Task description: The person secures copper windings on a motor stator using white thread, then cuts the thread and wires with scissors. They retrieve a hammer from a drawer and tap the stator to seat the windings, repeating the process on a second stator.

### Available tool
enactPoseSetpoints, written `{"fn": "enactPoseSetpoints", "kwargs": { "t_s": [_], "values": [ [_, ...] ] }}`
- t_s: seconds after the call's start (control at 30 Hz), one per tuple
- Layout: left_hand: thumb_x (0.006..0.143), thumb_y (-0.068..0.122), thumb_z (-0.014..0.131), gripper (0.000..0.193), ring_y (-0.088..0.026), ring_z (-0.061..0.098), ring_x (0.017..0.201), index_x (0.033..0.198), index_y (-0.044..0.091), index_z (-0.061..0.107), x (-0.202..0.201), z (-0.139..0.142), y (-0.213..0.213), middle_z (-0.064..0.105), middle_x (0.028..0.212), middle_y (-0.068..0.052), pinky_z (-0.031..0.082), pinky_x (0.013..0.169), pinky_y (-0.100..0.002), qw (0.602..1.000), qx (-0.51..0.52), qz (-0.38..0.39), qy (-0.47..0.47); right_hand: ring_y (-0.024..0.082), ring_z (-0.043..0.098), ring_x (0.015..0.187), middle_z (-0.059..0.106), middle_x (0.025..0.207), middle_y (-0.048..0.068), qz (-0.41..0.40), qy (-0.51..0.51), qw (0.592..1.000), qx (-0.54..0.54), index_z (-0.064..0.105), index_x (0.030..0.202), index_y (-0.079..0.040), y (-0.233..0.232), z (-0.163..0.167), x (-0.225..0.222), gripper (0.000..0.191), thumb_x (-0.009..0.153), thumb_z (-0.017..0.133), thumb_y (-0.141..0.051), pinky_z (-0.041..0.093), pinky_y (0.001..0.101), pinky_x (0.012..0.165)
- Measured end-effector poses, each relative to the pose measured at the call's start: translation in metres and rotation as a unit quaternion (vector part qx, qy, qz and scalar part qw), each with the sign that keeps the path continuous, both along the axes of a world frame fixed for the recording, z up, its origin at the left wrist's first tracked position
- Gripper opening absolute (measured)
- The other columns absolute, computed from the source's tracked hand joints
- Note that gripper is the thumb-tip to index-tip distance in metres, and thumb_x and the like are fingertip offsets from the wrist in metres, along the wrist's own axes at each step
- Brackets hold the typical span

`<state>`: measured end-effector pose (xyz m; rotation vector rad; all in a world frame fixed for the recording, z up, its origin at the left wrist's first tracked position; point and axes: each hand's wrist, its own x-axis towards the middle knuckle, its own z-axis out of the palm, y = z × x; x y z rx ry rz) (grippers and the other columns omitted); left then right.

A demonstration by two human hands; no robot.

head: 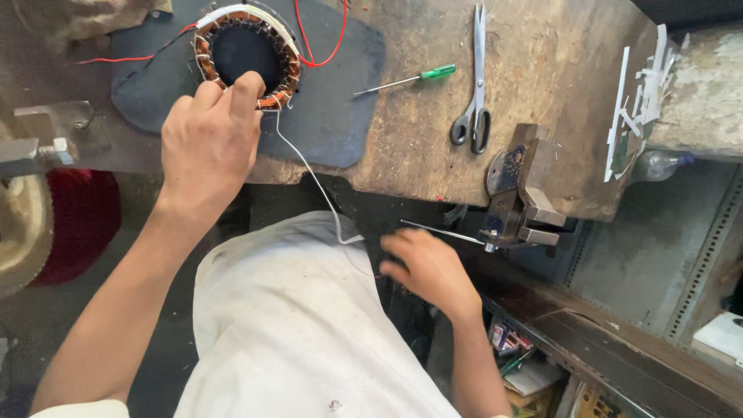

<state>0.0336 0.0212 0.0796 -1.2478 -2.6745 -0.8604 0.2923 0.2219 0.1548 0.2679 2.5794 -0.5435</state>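
A round motor stator (246,53) with copper windings and white lacing lies on a dark mat (333,101) on the worn workbench. My left hand (209,143) presses on its near rim with the fingertips closed on the winding. A thin white cord (313,182) runs from the stator down over the bench edge to my lap. My right hand (426,267) is below the bench edge, blurred, fingers curled near the cord's lower end; whether it grips the cord is unclear. Red wires (325,46) trail from the stator.
A green-handled screwdriver (406,80) and scissors (476,85) lie on the bench to the right. A metal vise (522,190) is clamped at the bench edge. White paper strips (638,101) sit far right. Shelves with small items lie below right.
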Motion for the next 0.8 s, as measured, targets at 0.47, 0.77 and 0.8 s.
{"fn": "enactPoseSetpoints", "kwargs": {
  "t_s": [0.47,0.77,0.8],
  "values": [
    [0.096,-0.002,0.069,0.043,-0.029,0.069,0.112,0.128,0.006,0.042,-0.013,-0.018,0.002,0.073,0.109,-0.007,0.037,0.124,-0.052,0.982,0.112,-0.047,-0.146,0.014,0.045,0.073,0.047,0.076,-0.002,-0.341,0.109,0.675,-0.645,0.054,0.079,-0.008,-0.032,-0.116,-0.125,0.04,0.112,0.068,-0.027,0.041,0.0368,0.078],
    [0.094,-0.002,0.07,0.041,-0.029,0.068,0.107,0.125,0.006,0.045,-0.016,-0.021,0.003,0.07,0.102,-0.008,0.039,0.123,-0.051,0.982,0.118,-0.022,-0.144,0.013,0.052,0.074,0.052,0.08,0.002,-0.215,0.267,0.661,-0.668,0.053,0.086,-0.005,-0.015,-0.098,-0.162,0.041,0.108,0.055,-0.04,0.05,0.0305,0.084],
    [0.094,-0.002,0.069,0.04,-0.029,0.068,0.107,0.124,0.006,0.044,-0.016,-0.021,0.003,0.071,0.103,-0.007,0.039,0.123,-0.051,0.981,0.123,-0.02,-0.147,0.01,0.05,0.071,0.052,0.079,0.001,-0.235,0.251,0.648,-0.679,0.053,0.087,-0.005,-0.016,-0.099,-0.163,0.041,0.112,0.056,-0.037,0.047,0.0265,0.075]
  ]
}}
